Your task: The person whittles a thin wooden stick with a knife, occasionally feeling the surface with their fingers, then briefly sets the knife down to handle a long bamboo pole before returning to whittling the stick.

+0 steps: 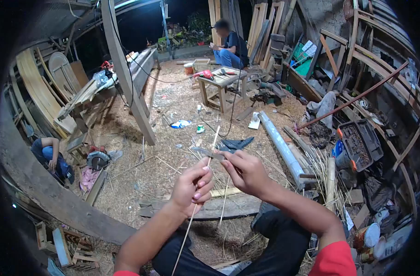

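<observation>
My left hand point(195, 185) is closed around a thin bamboo strip point(184, 240), which runs from low by my lap up past my fingers. Close beside it, my right hand point(245, 171) pinches a knife, its grey blade point(201, 151) pointing left across the strip. The knife's handle is hidden by my fingers. A paler, wider end of bamboo point(216, 136) sticks up beyond the blade. Below my hands, a wooden plank point(205, 208) lies across in front of my knees, with thin strips around it.
Shavings cover the ground. A small wooden table point(223, 79) holds a red power tool. A person point(231, 48) sits behind it; another person point(52, 154) crouches at left near a circular saw point(98, 159). A wooden post point(123, 69), a long beam point(280, 146) and an open toolbox point(361, 143) stand around.
</observation>
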Demonstrator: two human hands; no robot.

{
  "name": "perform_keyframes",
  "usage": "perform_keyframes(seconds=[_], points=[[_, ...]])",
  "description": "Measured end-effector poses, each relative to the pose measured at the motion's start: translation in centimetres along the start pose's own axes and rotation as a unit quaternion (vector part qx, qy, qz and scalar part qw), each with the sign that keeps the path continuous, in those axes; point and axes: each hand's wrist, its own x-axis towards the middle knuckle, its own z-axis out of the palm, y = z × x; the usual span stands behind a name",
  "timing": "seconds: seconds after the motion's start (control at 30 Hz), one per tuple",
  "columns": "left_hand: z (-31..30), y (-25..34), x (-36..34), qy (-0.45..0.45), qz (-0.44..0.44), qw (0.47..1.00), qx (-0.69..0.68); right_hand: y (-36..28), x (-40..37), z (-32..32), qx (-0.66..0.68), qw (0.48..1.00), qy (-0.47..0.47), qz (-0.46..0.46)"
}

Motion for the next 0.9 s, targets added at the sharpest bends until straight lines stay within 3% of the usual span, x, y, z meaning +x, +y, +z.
perform_keyframes(seconds=[0.1,0.17,0.23,0.27,0.37,0.47,0.6,0.77,0.87,0.9], points=[[-0.9,-0.5,0.0,-0.011,-0.009,0.999,-0.042,-0.3,-0.5,1.1,0.020,0.998,0.001,-0.056],[-0.7,-0.3,-0.6,-0.038,-0.008,0.998,-0.046,-0.6,0.2,0.7,-0.012,1.000,-0.017,-0.009],[-1.4,0.0,-0.2,-0.005,-0.011,0.999,-0.032,0.5,0.8,1.0,-0.032,0.999,-0.021,0.019],[-1.6,0.0,0.0,0.011,-0.010,0.999,-0.030,0.8,0.4,2.1,-0.022,1.000,0.012,-0.018],[-1.6,-0.1,-0.5,-0.002,-0.012,0.999,-0.044,-0.5,0.6,2.3,-0.026,0.999,-0.017,-0.043],[-1.9,0.3,-0.2,0.027,-0.003,0.999,-0.045,1.3,1.6,2.8,-0.023,1.000,-0.003,-0.004],[-2.0,0.4,-0.4,0.033,-0.001,0.999,-0.009,0.5,1.3,3.3,-0.014,0.999,0.011,-0.029],[-0.8,-0.3,-2.5,0.021,-0.037,0.999,0.027,7.5,3.1,0.7,-0.026,0.976,0.041,0.210],[-1.8,0.0,-2.0,0.028,0.002,0.999,0.020,6.0,2.3,0.9,0.053,0.961,0.108,0.250],[-2.6,0.1,-1.7,0.039,0.017,0.999,0.010,5.0,1.8,1.1,0.068,0.975,0.084,0.193]])
